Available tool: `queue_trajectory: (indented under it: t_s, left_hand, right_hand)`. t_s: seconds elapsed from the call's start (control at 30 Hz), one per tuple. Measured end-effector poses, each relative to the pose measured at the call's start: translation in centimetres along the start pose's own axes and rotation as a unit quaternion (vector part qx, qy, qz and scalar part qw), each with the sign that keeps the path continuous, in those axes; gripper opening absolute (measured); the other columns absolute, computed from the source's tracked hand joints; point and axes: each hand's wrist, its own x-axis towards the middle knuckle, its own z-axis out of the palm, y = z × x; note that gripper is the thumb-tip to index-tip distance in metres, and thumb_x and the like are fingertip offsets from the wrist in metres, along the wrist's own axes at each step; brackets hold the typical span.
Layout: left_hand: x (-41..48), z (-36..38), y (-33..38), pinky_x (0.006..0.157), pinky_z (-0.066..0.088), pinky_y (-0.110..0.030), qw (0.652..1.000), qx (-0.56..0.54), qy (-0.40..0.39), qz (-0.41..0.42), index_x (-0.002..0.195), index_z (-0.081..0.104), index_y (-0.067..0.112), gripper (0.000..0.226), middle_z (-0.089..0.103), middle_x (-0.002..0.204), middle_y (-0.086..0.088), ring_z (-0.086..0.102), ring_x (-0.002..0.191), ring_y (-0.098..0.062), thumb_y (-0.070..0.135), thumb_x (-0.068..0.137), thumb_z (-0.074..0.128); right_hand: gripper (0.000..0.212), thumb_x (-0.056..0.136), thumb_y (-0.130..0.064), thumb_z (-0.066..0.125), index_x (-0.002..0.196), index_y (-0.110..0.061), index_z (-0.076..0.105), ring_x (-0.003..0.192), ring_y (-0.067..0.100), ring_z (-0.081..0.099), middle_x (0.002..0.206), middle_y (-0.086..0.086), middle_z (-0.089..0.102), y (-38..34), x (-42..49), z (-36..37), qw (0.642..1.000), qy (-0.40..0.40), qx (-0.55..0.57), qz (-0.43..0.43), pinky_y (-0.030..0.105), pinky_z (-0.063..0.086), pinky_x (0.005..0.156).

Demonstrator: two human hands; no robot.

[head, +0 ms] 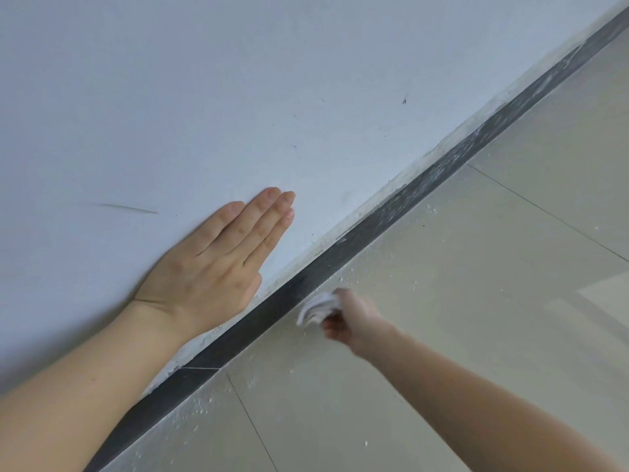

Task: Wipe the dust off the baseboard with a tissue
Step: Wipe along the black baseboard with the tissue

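A dark grey baseboard [391,216] runs diagonally from the lower left to the upper right, between the white wall and the tiled floor. Its upper right stretch is streaked with white dust; the stretch near my hands looks darker. My right hand [350,318] grips a crumpled white tissue [316,306], which lies against the lower edge of the baseboard where it meets the floor. My left hand [218,267] rests flat on the wall just above the baseboard, fingers straight and together.
The white wall [204,97] carries a few scuffs and small marks. Glossy beige floor tiles [476,301] are scattered with white crumbs and dust along the baseboard.
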Motion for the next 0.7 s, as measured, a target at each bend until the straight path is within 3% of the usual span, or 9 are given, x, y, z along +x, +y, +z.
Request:
queue_trajectory:
  t_s: [0.1,0.27,0.37,0.43,0.47,0.53,0.6,0.7]
  left_hand:
    - [0.0,0.0,-0.1,0.118,0.012,-0.037,1.0,0.006,-0.001,0.007,0.151,0.027,0.002,0.067,0.025,0.157,-0.011,0.023,0.144,-0.023,0.021,0.087,0.035]
    - [0.0,0.1,0.0,0.118,0.012,-0.037,1.0,0.02,-0.003,0.008,0.151,0.028,0.003,0.067,0.026,0.157,-0.01,0.024,0.144,-0.022,0.024,0.087,0.035]
    - [0.0,0.1,0.0,0.118,0.012,-0.037,1.0,0.025,-0.001,0.003,0.151,0.029,0.004,0.066,0.026,0.157,-0.01,0.025,0.144,-0.023,0.024,0.088,0.034]
    - [-0.1,-0.1,0.0,0.118,0.012,-0.037,0.999,0.033,-0.007,0.0,0.15,0.029,0.004,0.066,0.026,0.157,-0.009,0.025,0.144,-0.022,0.024,0.088,0.035]
    - [0.1,-0.3,-0.1,0.118,0.012,-0.037,0.999,0.037,-0.011,0.001,0.15,0.029,0.004,0.067,0.026,0.157,-0.009,0.025,0.143,-0.022,0.024,0.087,0.035]
    - [0.2,-0.4,-0.2,0.118,0.012,-0.037,0.999,0.038,-0.019,0.003,0.15,0.03,0.004,0.067,0.026,0.157,-0.009,0.025,0.143,-0.022,0.024,0.087,0.036]
    - [0.2,-0.5,0.0,0.118,0.013,-0.037,0.999,0.033,-0.028,0.008,0.15,0.03,0.004,0.067,0.026,0.157,-0.009,0.025,0.144,-0.022,0.023,0.086,0.037]
    - [0.2,-0.5,-0.2,0.118,0.012,-0.037,0.999,0.032,-0.023,0.012,0.15,0.029,0.004,0.068,0.026,0.157,-0.009,0.024,0.144,-0.023,0.023,0.086,0.038]
  right_hand:
    - [0.03,0.091,-0.001,0.033,0.077,-0.002,0.06,0.043,0.015,0.054,0.053,0.008,0.059,-2.9,0.5,0.8,1.0,-0.017,0.022,0.013,0.022,0.047,0.042]
    - [0.03,0.087,0.013,0.034,0.081,0.005,0.062,0.035,0.011,0.053,0.058,0.011,0.062,-9.7,0.4,-5.2,0.993,0.067,0.085,-0.05,0.015,0.043,0.035]
    - [0.032,0.087,0.011,0.031,0.083,0.004,0.062,0.041,0.011,0.056,0.061,0.01,0.064,-10.6,1.0,-8.1,0.945,0.134,0.274,-0.116,0.016,0.048,0.041]
    - [0.029,0.09,0.001,0.033,0.087,-0.001,0.062,0.046,0.013,0.056,0.065,0.009,0.063,-9.5,1.5,-9.0,0.909,0.186,0.355,-0.116,0.018,0.048,0.042]
    - [0.027,0.092,-0.004,0.035,0.087,-0.005,0.062,0.045,0.013,0.054,0.065,0.008,0.061,-8.4,1.8,-8.9,0.909,0.2,0.354,-0.095,0.018,0.047,0.041]
    - [0.026,0.091,-0.008,0.038,0.083,-0.008,0.062,0.04,0.012,0.049,0.061,0.006,0.056,-5.3,1.7,-7.1,0.946,0.175,0.271,-0.04,0.017,0.044,0.038]
    - [0.03,0.089,-0.005,0.04,0.076,-0.007,0.067,0.041,0.012,0.049,0.056,0.006,0.057,-2.1,1.6,-4.4,0.984,0.087,0.157,0.005,0.018,0.044,0.039]
    - [0.031,0.094,-0.002,0.035,0.084,-0.001,0.064,0.053,0.015,0.055,0.065,0.01,0.063,-0.4,2.0,-1.0,0.997,-0.021,0.07,0.03,0.021,0.05,0.045]
